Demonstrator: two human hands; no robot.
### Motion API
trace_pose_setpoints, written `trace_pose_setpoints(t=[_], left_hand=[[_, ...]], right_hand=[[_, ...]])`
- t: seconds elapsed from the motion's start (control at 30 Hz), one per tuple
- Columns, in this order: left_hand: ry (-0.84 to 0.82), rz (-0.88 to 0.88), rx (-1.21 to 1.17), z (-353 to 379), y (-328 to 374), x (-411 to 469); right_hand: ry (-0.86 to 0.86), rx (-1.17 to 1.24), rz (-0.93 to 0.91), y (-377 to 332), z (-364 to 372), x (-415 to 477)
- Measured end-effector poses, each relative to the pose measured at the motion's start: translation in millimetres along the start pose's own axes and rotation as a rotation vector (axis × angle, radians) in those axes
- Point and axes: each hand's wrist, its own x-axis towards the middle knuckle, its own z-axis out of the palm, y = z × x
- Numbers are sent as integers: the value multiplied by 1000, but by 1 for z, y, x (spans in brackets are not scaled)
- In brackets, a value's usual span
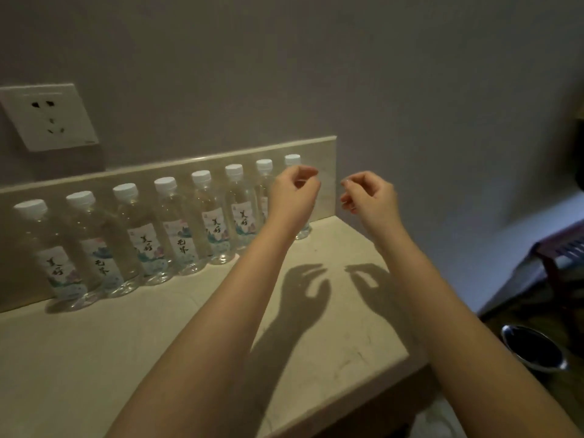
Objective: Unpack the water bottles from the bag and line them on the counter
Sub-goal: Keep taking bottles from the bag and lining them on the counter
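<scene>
Clear plastic water bottles (177,226) with white caps stand in a row of eight against the backsplash (104,181) on the pale stone surface (126,343). Our left hand (294,197) and right hand (371,196) hover near the row's right end, each grip loosely curled and empty. No bag is in view. We should check the spacing, nudging gently at the bases.

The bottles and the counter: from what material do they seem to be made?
The bottles look like clear thin plastic: you see through them, and each has a white, probably plastic, screw cap and a printed label. The counter looks like pale polished stone, perhaps marble or an imitation: smooth, cream, faintly veined, with a matching upstand along the wall.
</scene>
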Motion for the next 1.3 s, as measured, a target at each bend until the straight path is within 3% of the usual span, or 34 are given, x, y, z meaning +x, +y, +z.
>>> trace_pose_setpoints(t=[0.13,0.47,0.63,0.83,1.0,1.3], left_hand=[[-97,24,-158,57,17,-37],[-618,63,-186,208,-3,-186],[-862,-22,-35,284,-36,-245],[-1115,-59,142,399,-47,-315],[-1221,-49,224,514,-18,-374],[-1236,-101,231,712,-3,-429]], right_hand=[[148,-97,15,-10,-63,-35],[533,-393,292,44,-250,-169],[550,-459,477,80,-332,-231],[440,-497,661,113,-466,-285],[369,-537,760,132,-600,-300],[295,-572,873,191,-790,-271]])
